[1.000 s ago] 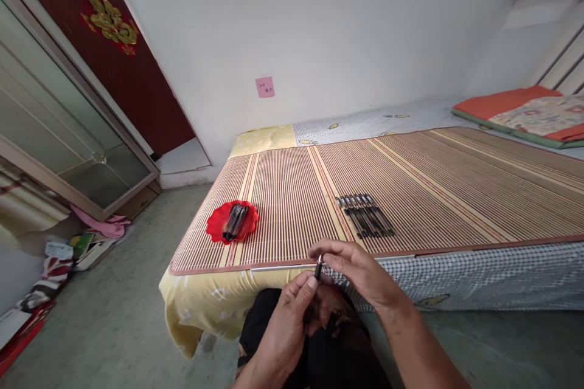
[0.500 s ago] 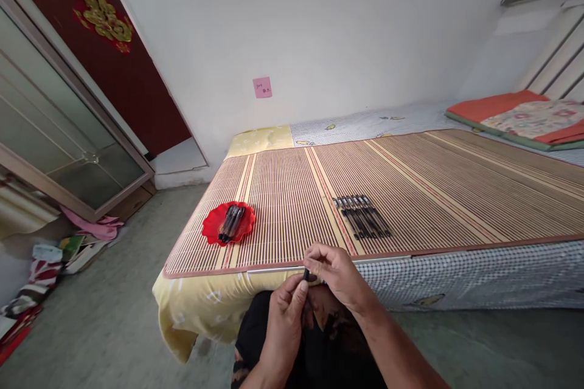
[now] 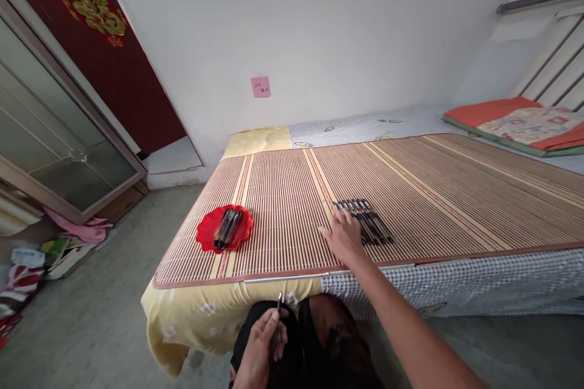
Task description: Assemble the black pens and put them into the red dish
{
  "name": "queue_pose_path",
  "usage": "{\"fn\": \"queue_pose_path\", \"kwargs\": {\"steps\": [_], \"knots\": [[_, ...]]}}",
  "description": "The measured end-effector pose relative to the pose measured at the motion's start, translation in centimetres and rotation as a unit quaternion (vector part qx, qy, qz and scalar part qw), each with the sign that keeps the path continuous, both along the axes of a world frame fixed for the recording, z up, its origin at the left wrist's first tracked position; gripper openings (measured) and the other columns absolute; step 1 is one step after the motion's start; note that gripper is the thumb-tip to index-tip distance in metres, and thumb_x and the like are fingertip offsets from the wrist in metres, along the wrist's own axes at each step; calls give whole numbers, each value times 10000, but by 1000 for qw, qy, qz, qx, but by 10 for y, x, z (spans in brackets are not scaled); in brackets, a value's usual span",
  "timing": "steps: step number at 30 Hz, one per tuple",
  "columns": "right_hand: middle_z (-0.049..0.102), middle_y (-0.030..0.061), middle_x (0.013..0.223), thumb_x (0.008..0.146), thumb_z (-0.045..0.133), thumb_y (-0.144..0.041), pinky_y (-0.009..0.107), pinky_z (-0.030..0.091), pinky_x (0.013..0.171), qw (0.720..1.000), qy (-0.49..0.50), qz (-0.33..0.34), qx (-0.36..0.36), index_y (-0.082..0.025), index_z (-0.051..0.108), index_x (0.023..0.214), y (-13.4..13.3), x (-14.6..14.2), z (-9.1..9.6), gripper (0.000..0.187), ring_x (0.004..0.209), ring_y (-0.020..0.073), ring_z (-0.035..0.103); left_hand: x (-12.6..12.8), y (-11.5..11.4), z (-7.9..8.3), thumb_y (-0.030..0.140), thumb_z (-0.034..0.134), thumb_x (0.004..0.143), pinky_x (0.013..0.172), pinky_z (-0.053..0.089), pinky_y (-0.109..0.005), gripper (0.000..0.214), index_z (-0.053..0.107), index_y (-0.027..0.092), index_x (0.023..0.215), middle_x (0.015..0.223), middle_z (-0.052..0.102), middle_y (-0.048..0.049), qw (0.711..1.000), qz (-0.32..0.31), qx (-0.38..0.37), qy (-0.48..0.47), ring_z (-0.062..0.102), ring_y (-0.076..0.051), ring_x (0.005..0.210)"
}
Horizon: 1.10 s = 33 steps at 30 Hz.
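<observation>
Low over my lap, my left hand [image 3: 264,340] is closed around a black pen [image 3: 280,302] whose silvery tip points up. Most of the pen's barrel is hidden by the fingers. My right hand [image 3: 343,234] is stretched out over the mat at the left end of a row of black pens [image 3: 374,225], thumb apart from the fingers. It covers part of the nearest pens, and whether the fingertips touch one I cannot tell. Several more dark pens [image 3: 228,228] lie bundled in a red scalloped plate [image 3: 205,232] to the left.
A striped bamboo mat [image 3: 278,213] covers the bed, over a yellow and checked sheet [image 3: 201,316]. Folded orange bedding [image 3: 483,115] lies at the far right. A pink note [image 3: 260,87] is stuck on the wall. Clothes and papers [image 3: 27,273] sit on the floor at left.
My right hand has left the pen near my left hand and moved up and forward to the row. My left hand has lowered slightly leftward, keeping the pen, its tip now showing.
</observation>
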State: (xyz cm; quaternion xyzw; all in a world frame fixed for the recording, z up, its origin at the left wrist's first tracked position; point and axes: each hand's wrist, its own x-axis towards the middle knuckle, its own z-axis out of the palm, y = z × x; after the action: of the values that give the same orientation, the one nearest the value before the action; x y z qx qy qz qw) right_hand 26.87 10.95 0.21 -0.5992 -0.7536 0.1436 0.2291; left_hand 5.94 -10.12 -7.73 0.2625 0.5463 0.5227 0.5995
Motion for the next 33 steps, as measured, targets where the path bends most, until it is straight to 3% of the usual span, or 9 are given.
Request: {"fn": "queue_pose_path", "kwargs": {"steps": [2,6,8,11,16,22,27,31,33], "knots": [[392,300,1606,995,531,-377,633,70,1231,999,-42,-24,0,23,546,1433,28,4,-5,593,1552,429,196,-5,-3,-8,697,808,710,427,303,-176,587,653,155,874,583,594,21,999,2,-2,-38,434,-67,455],[479,335,1534,969,582,-376,626,116,1215,994,-104,-34,-11,32,627,1341,58,2,-14,554,1520,436,291,-7,-2,-8,645,835,725,468,344,-174,563,680,150,943,632,605,16,997,4,-6,-83,452,-73,515],[555,320,1471,970,581,-352,594,136,1218,992,-120,-24,-3,9,680,1271,60,-1,-16,480,1501,416,333,-6,0,-7,650,834,724,465,335,-178,571,686,147,952,627,599,16,996,1,-9,-85,439,-74,514],[651,225,1387,992,532,-273,481,169,1232,992,-123,-1,20,-77,736,1181,52,-3,-15,340,1462,335,396,-6,1,-8,644,828,736,462,323,-183,545,677,151,912,624,595,11,997,-2,2,-83,443,-80,525],[670,209,1299,1014,428,-160,369,416,1029,995,-95,-33,12,-96,709,1220,43,-2,-11,354,1234,295,583,-5,-1,-11,611,781,808,474,314,-191,482,682,153,921,621,587,14,997,-15,16,-74,429,-77,518],[682,216,1205,943,610,-184,324,475,848,998,-39,-29,-46,-104,731,1073,46,-21,-15,195,1092,294,667,-4,0,-9,617,759,823,480,303,-198,492,701,145,949,626,589,12,998,-24,26,-49,435,-75,511],[692,181,1131,864,604,-68,323,471,851,996,56,15,-68,-138,704,949,18,-38,-11,149,1035,261,681,-3,-1,-9,639,745,819,465,270,-202,522,711,137,958,602,580,19,998,-26,35,-46,399,-62,467],[729,68,901,851,635,-194,319,523,791,971,182,108,-113,-194,637,857,-32,-36,-10,6,871,223,704,-4,-3,0,657,755,789,463,278,-204,534,698,138,902,591,574,20,999,2,46,-11,407,-68,462],[725,31,820,874,615,-293,315,556,738,948,243,144,-142,-210,603,869,-58,-30,-8,84,782,208,720,-5,-3,12,651,756,787,464,287,-206,520,689,142,868,585,567,23,998,15,60,9,407,-73,465]]}}
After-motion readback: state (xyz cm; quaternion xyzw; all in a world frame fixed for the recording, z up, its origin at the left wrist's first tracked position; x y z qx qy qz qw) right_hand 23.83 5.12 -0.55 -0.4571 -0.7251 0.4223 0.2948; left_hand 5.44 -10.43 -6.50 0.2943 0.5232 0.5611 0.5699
